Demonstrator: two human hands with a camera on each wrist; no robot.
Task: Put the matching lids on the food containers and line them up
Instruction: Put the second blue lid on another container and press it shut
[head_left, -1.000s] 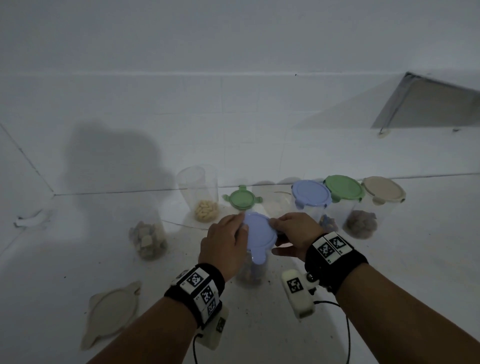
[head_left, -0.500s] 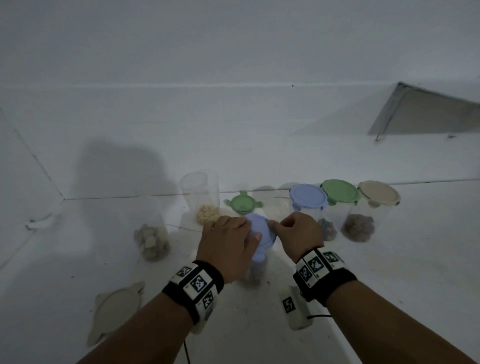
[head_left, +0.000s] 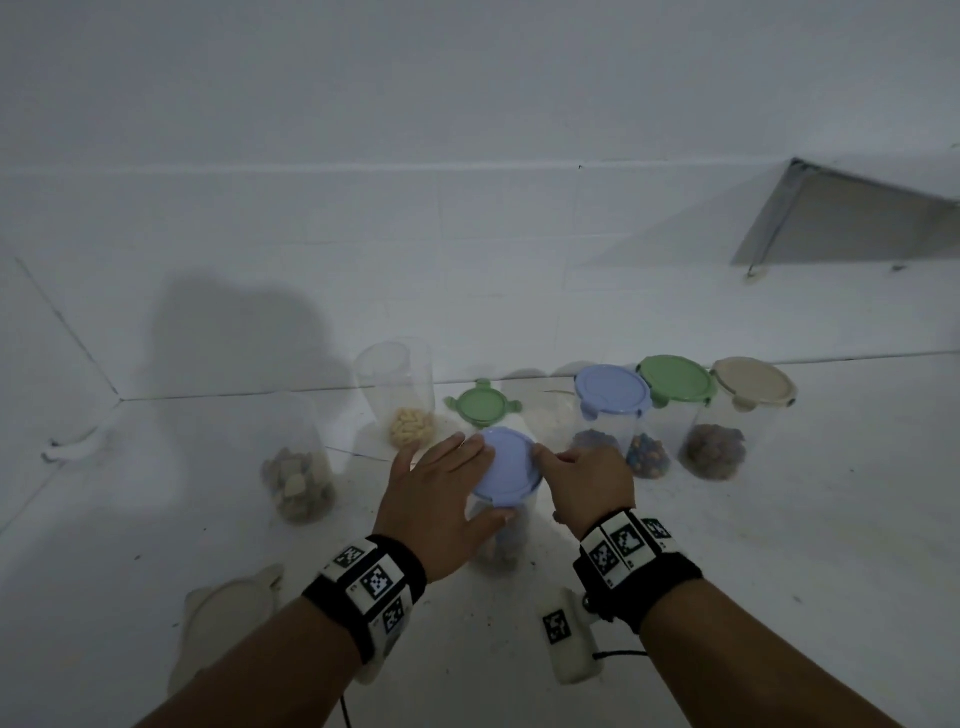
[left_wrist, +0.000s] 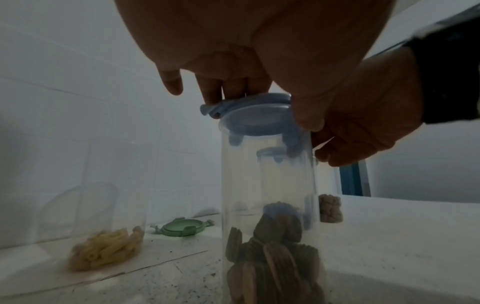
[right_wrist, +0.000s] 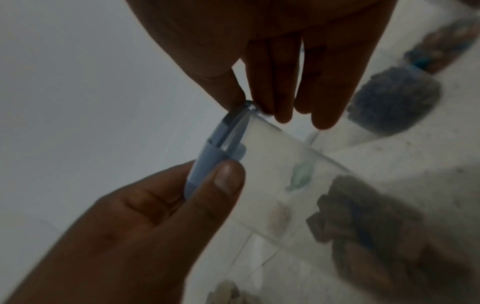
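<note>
Both hands' grip (head_left: 511, 470) seemingly around blue lid (head_left: 506, 465)

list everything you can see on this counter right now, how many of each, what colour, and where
Closed jars: three, clear, blue, green and beige lids, rear right row.
Centre jar: one, clear, brown pieces inside, between the hands.
Blue lid: one, on the centre jar.
Open jars: two, clear, rear left and left.
Green lid: one, loose, rear centre.
Beige lid: one, loose, near left.
Left hand: grip on blue lid.
Right hand: grip on lid edge.
</note>
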